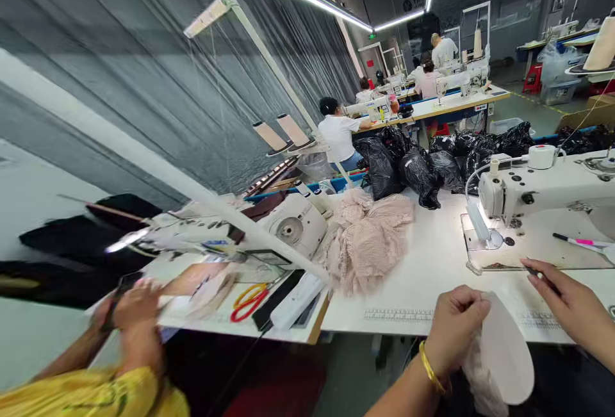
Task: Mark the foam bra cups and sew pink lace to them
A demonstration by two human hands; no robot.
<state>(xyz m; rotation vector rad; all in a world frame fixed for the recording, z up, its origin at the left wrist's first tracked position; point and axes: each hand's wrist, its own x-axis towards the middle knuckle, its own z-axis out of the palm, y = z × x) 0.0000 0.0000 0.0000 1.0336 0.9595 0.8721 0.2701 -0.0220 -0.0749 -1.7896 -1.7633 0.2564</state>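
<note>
My left hand (456, 321), with a yellow bracelet at the wrist, is closed on the top edge of a pale beige bra cup (509, 356). The cup hangs past the front edge of the table, smooth side showing, with lace (480, 378) trailing beneath it. My right hand (564, 302) is closed around a small dark tool (533, 271) with a thin tip. Most of that tool is hidden by the fingers, so its exact kind is unclear. It is held apart from the cup, just in front of the sewing machine (538, 189).
A heap of beige lace (369, 244) lies left of centre on the table (432, 263). Black plastic bags (418, 170) line the back. A pink-and-black pen (581, 241) rests on the machine bed. At left, a co-worker's hands (134, 308) are near red-and-yellow scissors (248, 302) and a slanting white pole (192, 193).
</note>
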